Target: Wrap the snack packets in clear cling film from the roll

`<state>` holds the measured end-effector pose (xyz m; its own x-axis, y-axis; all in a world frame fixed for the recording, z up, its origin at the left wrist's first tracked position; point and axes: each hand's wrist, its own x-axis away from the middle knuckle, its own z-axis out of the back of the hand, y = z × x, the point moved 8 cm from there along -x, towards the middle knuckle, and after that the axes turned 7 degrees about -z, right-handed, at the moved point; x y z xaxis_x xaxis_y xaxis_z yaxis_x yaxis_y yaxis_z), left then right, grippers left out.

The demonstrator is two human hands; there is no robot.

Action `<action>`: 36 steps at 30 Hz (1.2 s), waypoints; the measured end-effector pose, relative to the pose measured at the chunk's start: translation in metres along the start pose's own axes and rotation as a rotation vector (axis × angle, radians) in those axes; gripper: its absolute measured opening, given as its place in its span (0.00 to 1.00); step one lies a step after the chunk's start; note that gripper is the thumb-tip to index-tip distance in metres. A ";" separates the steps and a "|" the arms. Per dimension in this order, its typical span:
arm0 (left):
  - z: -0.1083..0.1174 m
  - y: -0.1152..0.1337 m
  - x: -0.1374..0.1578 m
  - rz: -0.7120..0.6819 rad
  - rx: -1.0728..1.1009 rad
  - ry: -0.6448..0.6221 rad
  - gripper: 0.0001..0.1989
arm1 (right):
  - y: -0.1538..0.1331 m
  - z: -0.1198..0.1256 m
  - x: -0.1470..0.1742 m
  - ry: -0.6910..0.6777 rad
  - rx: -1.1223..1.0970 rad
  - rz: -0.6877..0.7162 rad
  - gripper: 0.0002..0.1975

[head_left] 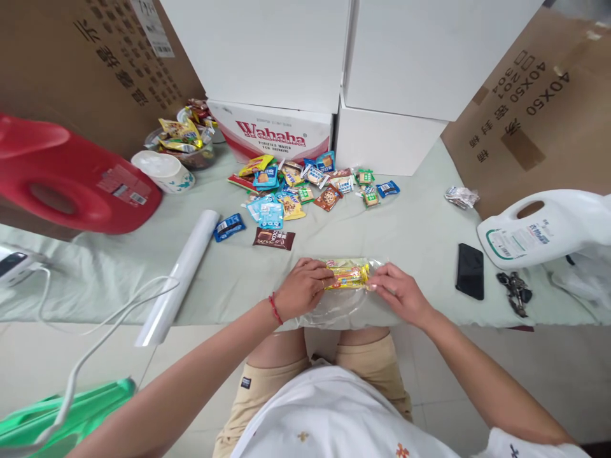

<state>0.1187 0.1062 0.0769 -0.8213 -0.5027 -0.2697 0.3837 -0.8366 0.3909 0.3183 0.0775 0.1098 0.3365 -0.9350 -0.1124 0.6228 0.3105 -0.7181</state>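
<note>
A yellow snack packet (350,276) lies near the table's front edge, on a sheet of clear plastic film (341,306). Over the packet's left end, the fingers of my left hand (305,289) are closed, pressing it and the film; a red bracelet circles that wrist. At the packet's right end, my right hand (401,294) pinches the edge of the film between thumb and fingers. Beyond my hands lie a brown cocoa snack packet (273,239), a dark blue packet (230,227) and a pile of small wrapped snacks (291,191).
A white film roll (180,273) overhangs the front edge at left. Behind it stand a paper cup (165,173), a snack bowl (203,158) and a red jug (71,178). At right are a phone (470,271), keys (514,292) and a white jug (539,229). Boxes (286,130) line the back.
</note>
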 end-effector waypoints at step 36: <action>-0.027 0.010 -0.032 0.152 -0.132 0.030 0.23 | 0.103 -0.022 -0.081 -0.201 -0.156 -0.463 0.17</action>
<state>0.1602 0.1081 0.0657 -0.7372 -0.6303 -0.2436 0.5561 -0.7707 0.3112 0.3393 0.1816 0.0301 0.1895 -0.9121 0.3635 0.6306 -0.1707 -0.7571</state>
